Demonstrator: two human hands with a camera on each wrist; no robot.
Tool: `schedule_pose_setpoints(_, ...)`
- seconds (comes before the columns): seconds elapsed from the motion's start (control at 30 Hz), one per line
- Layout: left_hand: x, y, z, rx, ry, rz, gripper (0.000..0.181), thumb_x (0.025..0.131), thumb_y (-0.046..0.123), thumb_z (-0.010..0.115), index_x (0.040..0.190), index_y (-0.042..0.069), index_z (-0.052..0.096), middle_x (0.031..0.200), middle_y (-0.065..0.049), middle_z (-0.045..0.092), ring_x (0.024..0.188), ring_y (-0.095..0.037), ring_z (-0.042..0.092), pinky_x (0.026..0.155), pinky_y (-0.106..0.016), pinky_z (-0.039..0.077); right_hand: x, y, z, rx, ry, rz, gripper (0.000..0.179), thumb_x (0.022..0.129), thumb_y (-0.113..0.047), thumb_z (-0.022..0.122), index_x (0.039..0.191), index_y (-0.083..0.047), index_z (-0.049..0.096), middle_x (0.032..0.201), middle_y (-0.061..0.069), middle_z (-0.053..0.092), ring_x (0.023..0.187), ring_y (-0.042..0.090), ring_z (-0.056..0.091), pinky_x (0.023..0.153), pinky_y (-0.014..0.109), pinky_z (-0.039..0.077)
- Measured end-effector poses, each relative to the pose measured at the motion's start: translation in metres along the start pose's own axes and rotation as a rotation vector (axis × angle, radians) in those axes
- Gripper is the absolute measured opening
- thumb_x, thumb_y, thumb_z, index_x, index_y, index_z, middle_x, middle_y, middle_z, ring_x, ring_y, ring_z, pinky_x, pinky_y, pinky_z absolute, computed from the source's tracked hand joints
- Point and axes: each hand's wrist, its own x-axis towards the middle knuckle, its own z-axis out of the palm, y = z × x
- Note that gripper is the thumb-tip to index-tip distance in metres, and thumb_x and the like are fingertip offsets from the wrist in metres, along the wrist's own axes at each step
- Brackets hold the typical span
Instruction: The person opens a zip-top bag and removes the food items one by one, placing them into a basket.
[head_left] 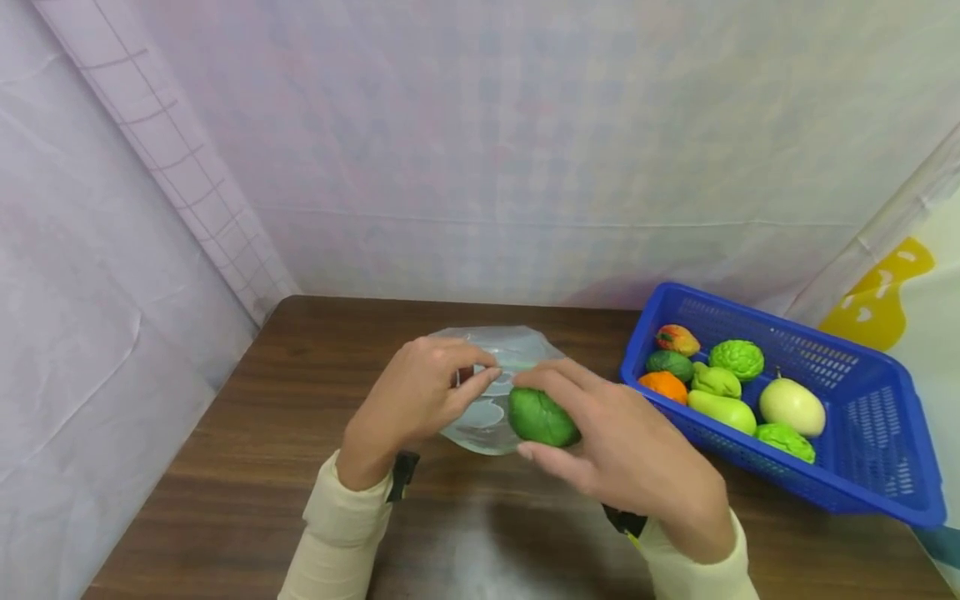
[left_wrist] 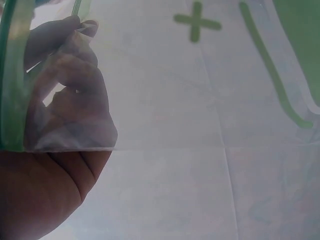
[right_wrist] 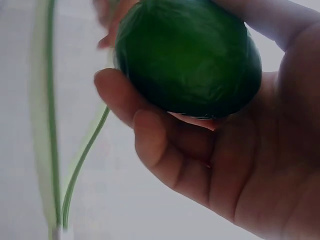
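Note:
A clear zip bag (head_left: 480,418) is held up above the table, with my left hand (head_left: 420,387) pinching its edge between thumb and fingertips. The left wrist view shows the pinching fingers through the film, beside the green zip strip (left_wrist: 12,100) and green printed marks (left_wrist: 197,22). My right hand (head_left: 630,433) grips a round green toy vegetable (head_left: 542,418), right at the bag. In the right wrist view, fingers curl round the smooth dark-green vegetable (right_wrist: 190,60). To its left, the two zip edges (right_wrist: 52,125) stand apart at the top and meet lower down.
On the right of the wooden table (head_left: 247,433) stands a blue plastic basket (head_left: 750,462). Inside lie several toy fruits and vegetables, among them an orange one (head_left: 663,386), a pear (head_left: 722,412) and a pale round one (head_left: 792,407). White sheeting (head_left: 487,167) hangs behind the table.

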Motion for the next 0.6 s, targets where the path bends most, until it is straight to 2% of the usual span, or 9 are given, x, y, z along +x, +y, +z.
schedule_pose_setpoints(0.3,0.003,0.001,0.001,0.009,-0.005,-0.002,0.012,0.095,0.023,0.071,0.095,0.016,0.08,0.072,0.01,0.064,0.062,-0.001,0.051,0.057,-0.019,0.043,-0.021,0.03,-0.017,-0.088,0.018,0.101,0.05,0.089,-0.047,0.074,0.131,-0.024,0.058,0.113,-0.007,0.064,0.072,0.001,0.054,0.061,0.021,0.047)
schedule_pose_setpoints(0.6,0.003,0.002,0.003,0.002,-0.005,0.001,0.011,0.094,0.022,0.07,0.094,0.016,0.08,0.072,0.01,0.065,0.062,-0.001,0.051,0.057,-0.02,0.043,-0.047,0.072,-0.054,-0.211,0.077,0.206,0.054,0.086,-0.039,0.078,0.128,-0.014,0.056,0.107,0.002,0.065,0.073,0.013,0.051,0.057,0.027,0.041)
